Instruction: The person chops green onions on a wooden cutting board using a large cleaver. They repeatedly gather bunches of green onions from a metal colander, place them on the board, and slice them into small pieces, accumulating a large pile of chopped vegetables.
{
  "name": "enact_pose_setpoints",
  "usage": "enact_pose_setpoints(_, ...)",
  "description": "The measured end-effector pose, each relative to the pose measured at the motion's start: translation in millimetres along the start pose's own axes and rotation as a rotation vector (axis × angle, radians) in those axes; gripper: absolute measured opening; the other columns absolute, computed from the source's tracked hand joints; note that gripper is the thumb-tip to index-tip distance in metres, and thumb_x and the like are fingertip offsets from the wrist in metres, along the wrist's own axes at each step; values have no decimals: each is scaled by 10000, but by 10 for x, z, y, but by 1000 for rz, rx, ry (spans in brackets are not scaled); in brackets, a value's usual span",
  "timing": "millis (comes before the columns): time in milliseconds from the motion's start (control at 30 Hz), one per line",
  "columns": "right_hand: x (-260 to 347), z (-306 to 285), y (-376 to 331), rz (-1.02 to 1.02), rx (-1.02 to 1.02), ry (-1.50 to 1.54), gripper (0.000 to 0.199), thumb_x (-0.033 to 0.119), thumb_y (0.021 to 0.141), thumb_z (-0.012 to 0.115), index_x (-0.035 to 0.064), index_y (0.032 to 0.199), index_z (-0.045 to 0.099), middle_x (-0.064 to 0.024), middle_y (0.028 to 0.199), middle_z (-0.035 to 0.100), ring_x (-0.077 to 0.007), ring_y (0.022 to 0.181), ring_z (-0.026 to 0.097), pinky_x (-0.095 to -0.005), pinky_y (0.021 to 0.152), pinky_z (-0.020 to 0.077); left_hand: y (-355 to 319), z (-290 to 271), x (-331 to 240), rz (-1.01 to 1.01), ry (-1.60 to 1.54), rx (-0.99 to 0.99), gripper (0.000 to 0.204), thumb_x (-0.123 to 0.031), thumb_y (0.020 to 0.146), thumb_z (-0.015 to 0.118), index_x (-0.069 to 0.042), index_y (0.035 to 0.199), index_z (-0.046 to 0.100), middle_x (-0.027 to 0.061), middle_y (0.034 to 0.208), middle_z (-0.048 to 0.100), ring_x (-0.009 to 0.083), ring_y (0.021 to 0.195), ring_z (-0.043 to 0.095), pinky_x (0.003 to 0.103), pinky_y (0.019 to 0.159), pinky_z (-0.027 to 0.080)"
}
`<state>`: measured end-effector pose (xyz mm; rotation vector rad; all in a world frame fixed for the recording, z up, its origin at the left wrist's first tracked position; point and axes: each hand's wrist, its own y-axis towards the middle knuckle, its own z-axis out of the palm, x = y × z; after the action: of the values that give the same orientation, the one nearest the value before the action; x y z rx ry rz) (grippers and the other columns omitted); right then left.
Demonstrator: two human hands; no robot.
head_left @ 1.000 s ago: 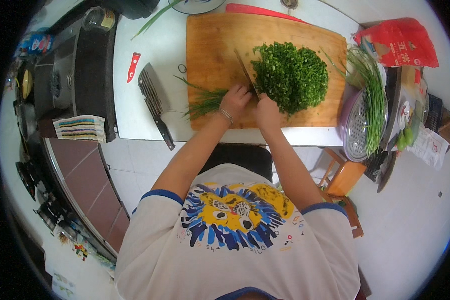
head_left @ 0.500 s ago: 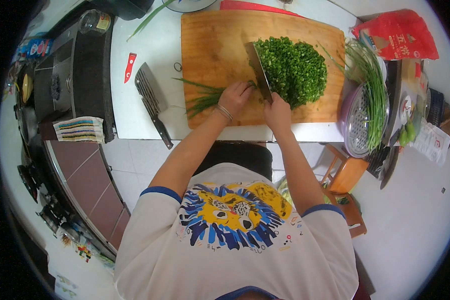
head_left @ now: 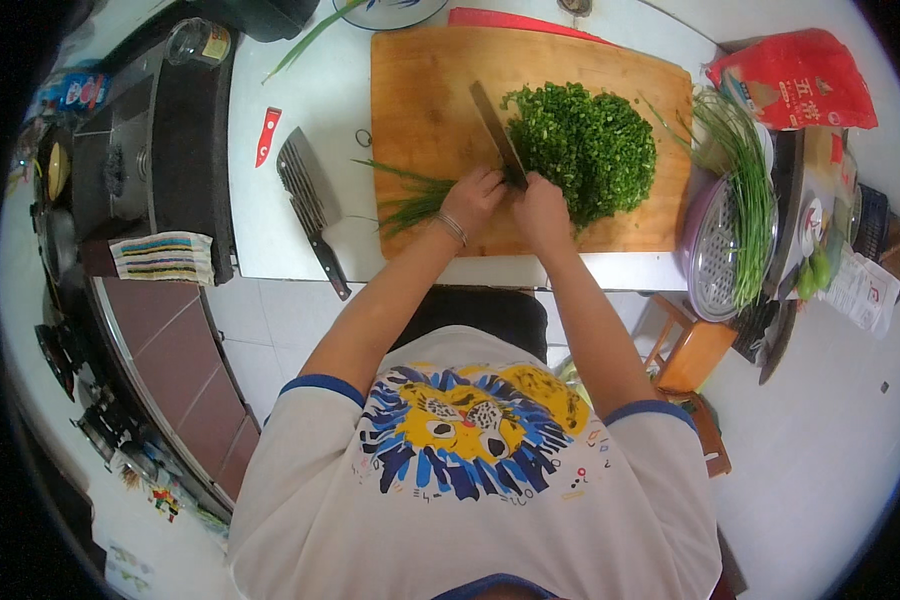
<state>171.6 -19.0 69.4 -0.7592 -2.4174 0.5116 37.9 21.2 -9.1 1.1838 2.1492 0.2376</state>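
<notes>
On the wooden cutting board (head_left: 420, 90), my left hand (head_left: 473, 204) is closed over a bunch of thin green chives (head_left: 411, 198), whose loose ends fan out to its left. My right hand (head_left: 544, 212) grips a kitchen knife (head_left: 494, 128) by the handle, which its fingers hide. The blade points away from me, leaning to the left, with its base close by the left fingertips. Right of the blade lies a large heap of finely chopped greens (head_left: 585, 150). The cut ends under my left fingers are too small to make out.
Left of the board lie a slotted black-handled knife (head_left: 310, 210) and a small red-handled tool (head_left: 267, 137). A purple-rimmed colander (head_left: 708, 250) with long green stalks (head_left: 753, 220) stands at the right, below a red bag (head_left: 800, 80). A patterned plate (head_left: 395, 12) is at the far edge.
My right hand has shifted slightly left with the knife, and its blade has swung left, away from the chopped heap. The left hand keeps its hold on the chives. The whole view has shifted a little.
</notes>
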Motion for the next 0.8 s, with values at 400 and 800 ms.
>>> enact_pose_setpoints(400, -115, -108, -340, 9, 39, -28, 177, 156, 825, 523, 38, 949, 567, -259, 855, 629, -432, 799, 610, -503, 692, 487, -33, 1, -52, -128, -43, -37, 225, -54, 636, 582, -22, 852, 638, 126, 934, 603, 288, 914, 582, 360, 769, 508)
enact_pose_setpoints(800, 65, -30, -35, 65, 20, 38, 230, 98, 783, 560, 22, 998, 587, -253, 924, 633, -412, 875, 616, -476, 739, 508, -40, -119, -58, -64, 3, 53, 317, -34, 661, 627, -40, 978, 647, 111, 1085, 600, 284, 975, 568, 384, 815, 504)
